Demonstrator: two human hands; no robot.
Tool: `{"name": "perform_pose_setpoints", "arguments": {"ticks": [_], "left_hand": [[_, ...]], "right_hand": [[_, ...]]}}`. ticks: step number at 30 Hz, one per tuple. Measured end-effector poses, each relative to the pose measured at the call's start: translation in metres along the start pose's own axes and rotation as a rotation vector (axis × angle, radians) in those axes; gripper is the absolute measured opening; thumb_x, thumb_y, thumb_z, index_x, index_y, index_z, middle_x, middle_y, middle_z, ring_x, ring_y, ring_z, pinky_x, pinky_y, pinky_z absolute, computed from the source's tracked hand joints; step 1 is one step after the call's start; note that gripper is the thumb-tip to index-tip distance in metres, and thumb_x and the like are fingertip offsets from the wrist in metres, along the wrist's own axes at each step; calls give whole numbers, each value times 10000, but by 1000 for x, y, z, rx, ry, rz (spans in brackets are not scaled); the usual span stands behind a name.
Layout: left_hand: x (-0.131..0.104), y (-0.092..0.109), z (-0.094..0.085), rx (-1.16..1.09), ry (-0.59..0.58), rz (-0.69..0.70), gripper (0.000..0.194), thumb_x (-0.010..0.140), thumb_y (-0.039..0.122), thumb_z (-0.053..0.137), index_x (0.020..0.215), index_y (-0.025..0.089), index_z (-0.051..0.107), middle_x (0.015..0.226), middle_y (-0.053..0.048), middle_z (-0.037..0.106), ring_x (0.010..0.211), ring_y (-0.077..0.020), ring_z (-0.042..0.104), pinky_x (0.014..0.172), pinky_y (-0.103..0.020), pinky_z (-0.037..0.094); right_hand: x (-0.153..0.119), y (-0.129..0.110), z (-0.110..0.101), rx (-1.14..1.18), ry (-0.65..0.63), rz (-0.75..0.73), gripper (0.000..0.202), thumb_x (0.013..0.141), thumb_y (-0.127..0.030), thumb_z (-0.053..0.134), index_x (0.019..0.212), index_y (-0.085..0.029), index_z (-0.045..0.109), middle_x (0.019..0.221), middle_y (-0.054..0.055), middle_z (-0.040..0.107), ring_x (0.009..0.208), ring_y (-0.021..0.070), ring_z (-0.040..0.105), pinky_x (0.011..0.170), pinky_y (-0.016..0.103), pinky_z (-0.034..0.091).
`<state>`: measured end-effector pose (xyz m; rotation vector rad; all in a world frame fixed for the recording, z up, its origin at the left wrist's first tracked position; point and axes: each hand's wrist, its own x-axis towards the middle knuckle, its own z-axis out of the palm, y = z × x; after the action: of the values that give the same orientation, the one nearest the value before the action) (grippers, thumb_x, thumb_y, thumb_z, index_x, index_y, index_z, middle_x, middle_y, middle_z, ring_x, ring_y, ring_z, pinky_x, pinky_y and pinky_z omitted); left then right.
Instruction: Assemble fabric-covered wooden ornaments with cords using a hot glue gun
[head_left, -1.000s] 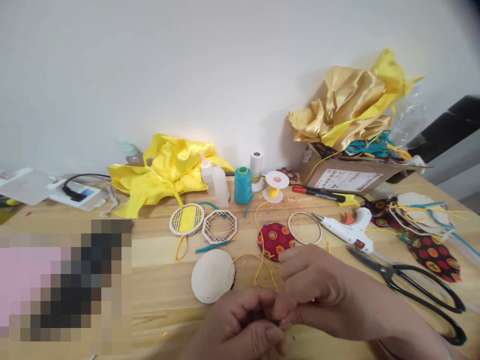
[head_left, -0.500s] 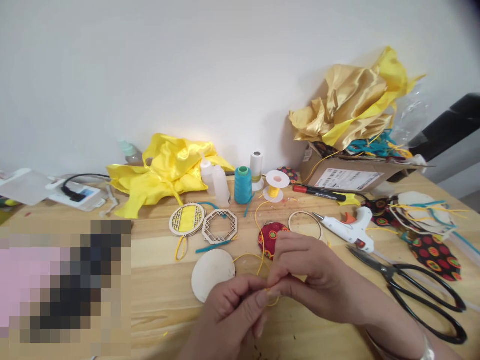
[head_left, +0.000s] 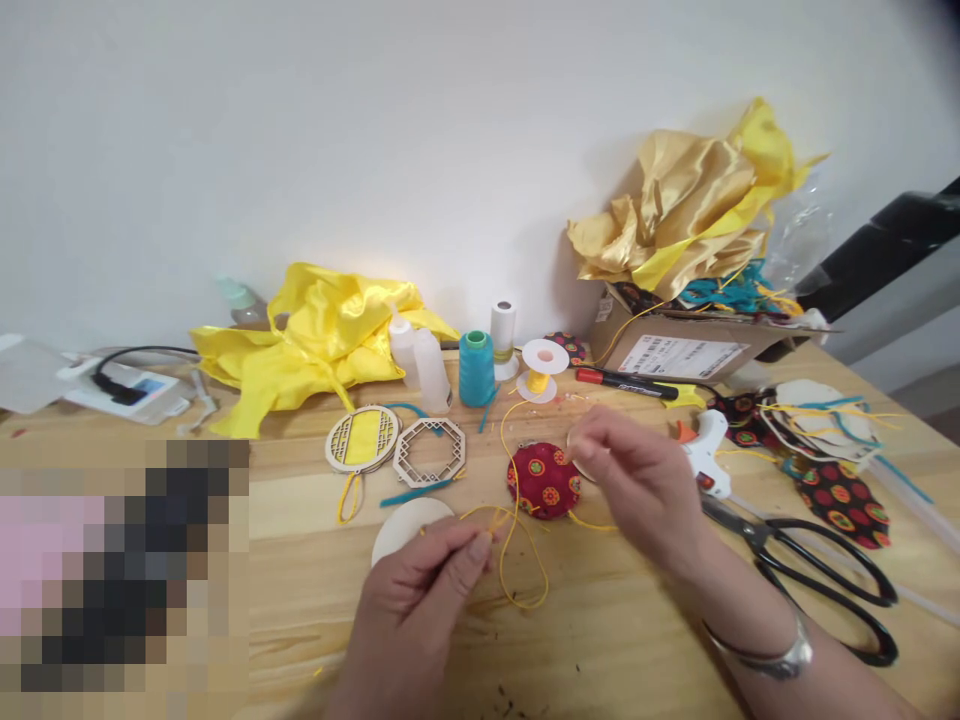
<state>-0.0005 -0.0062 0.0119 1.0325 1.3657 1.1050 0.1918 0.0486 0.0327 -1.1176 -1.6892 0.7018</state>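
My left hand [head_left: 427,590] pinches a thin yellow cord [head_left: 527,603] between thumb and forefinger. A loop of the cord hangs to the right of the fingertips, and a strand runs up to the yellow spool [head_left: 538,383]. Below this hand, a round white disc [head_left: 409,525] is partly covered. My right hand [head_left: 645,490] is raised with thumb and fingers pressed together; what they hold, if anything, does not show. Beside its fingertips lies a round piece in red patterned fabric [head_left: 545,482]. A pale ring [head_left: 589,465] is mostly hidden behind the hand.
Black-handled scissors [head_left: 821,560] and a white glue gun [head_left: 711,455] lie right of my right hand. Further back stand a teal thread cone [head_left: 477,370], white bottles [head_left: 431,372] and a cardboard box [head_left: 667,345] with fabric. Wooden lattice frames [head_left: 430,452] lie left of centre.
My hands have come apart. The right hand has moved up and right, away from the left, which has shifted slightly left with the cord. The red fabric piece is more exposed.
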Motion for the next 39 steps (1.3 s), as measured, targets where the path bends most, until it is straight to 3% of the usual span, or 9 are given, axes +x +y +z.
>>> {"name": "perform_pose_setpoints", "arguments": {"ticks": [4, 9, 13, 18, 23, 27, 31, 35, 39], "left_hand": [[8, 9, -13, 269, 163, 344, 114, 727, 244, 686, 794, 296, 763, 950, -21, 654, 911, -214, 579, 774, -281, 442], [17, 24, -50, 819, 222, 687, 199, 795, 271, 613, 952, 313, 727, 901, -32, 685, 888, -253, 561, 831, -362, 396], [30, 20, -86, 1258, 283, 771, 218, 838, 307, 540, 934, 253, 728, 863, -86, 710, 850, -303, 549, 781, -436, 377], [39, 1, -100, 1563, 262, 596, 297, 892, 240, 429, 966, 200, 714, 915, -90, 706, 929, -336, 551, 709, -434, 364], [30, 4, -85, 1540, 354, 612, 317, 882, 210, 432, 1094, 184, 666, 1204, -143, 604, 1043, -432, 508, 707, -523, 419], [19, 22, -56, 1347, 332, 889, 254, 845, 210, 529, 1066, 217, 655, 1189, -134, 608, 1067, -371, 516, 848, -553, 427], [13, 19, -26, 1011, 201, 1119, 385, 812, 77, 565, 1185, 169, 563, 1171, -141, 563, 1035, -271, 550, 887, -443, 455], [15, -2, -18, 824, 114, 1181, 430, 792, -18, 545, 1195, 132, 553, 1084, -117, 543, 969, -211, 551, 858, -352, 463], [18, -11, -24, 766, 167, 1187, 455, 787, -47, 537, 1214, 110, 548, 1049, -108, 538, 966, -199, 541, 874, -331, 442]], "right_hand": [[11, 11, -12, 75, 411, 164, 276, 846, -360, 573, 637, -181, 569, 596, -24, 493, 567, 109, 426, 551, 241, 355], [13, 19, -11, 154, 455, 199, 266, 817, -380, 602, 648, -175, 593, 600, -25, 513, 571, 105, 435, 556, 238, 354], [10, 13, -8, 72, 251, 202, 227, 835, -327, 586, 670, -172, 598, 578, -31, 519, 538, 103, 435, 527, 242, 345], [2, 1, -3, -270, -370, -185, 89, 823, -171, 615, 751, -181, 667, 767, 22, 633, 800, 162, 522, 753, 310, 401], [-10, 3, 14, -633, -656, -357, 91, 826, -121, 587, 867, -169, 652, 858, 58, 609, 927, 207, 465, 829, 366, 368], [-14, 7, 26, -790, -698, -425, 113, 846, -85, 525, 816, -153, 611, 843, 65, 588, 877, 220, 447, 802, 385, 364], [-15, 10, 33, -826, -697, -453, 96, 858, -103, 522, 805, -150, 588, 828, 60, 587, 855, 223, 447, 765, 370, 377], [-8, 6, 31, -706, -589, -378, 125, 853, -60, 501, 817, -153, 575, 863, 53, 593, 851, 188, 465, 763, 321, 393], [25, -23, 9, -472, -233, -231, 167, 880, -75, 438, 785, -161, 546, 796, 33, 574, 731, 138, 502, 655, 252, 401]]}}
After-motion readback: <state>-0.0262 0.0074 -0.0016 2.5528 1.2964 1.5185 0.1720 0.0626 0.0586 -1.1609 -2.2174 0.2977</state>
